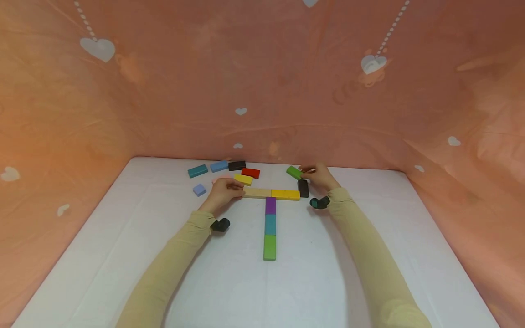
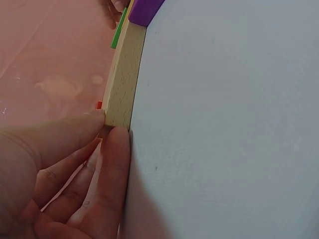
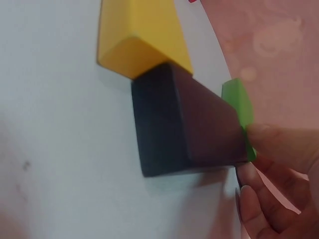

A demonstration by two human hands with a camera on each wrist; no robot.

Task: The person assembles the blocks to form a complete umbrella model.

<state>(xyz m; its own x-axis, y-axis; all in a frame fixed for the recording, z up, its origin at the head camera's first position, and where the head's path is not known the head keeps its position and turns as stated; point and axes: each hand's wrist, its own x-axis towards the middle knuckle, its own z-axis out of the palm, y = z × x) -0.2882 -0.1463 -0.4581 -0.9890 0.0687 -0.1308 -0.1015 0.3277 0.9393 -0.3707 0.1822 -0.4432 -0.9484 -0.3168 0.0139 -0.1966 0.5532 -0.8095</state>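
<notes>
My left hand [image 1: 223, 194] pinches the left end of a plain wooden block [image 1: 257, 192], thumb and a finger at its end in the left wrist view. End to end with it lies a yellow block [image 1: 285, 195]. Below their joint, a purple block [image 1: 270, 206], a teal block [image 1: 270, 224] and a green block [image 1: 269, 248] run in a line toward me. My right hand [image 1: 321, 176] holds another green block [image 1: 294, 172] by its right end. That block slants behind a black block [image 3: 187, 122], whose near corner meets the yellow block in the right wrist view.
Behind my left hand lie a second yellow block [image 1: 244, 179], a red block [image 1: 250, 173], another black block [image 1: 237, 166], a blue block [image 1: 219, 166] and a second teal block [image 1: 198, 171]. A small periwinkle block [image 1: 199, 190] lies left; a pink block [image 1: 219, 178] is partly hidden.
</notes>
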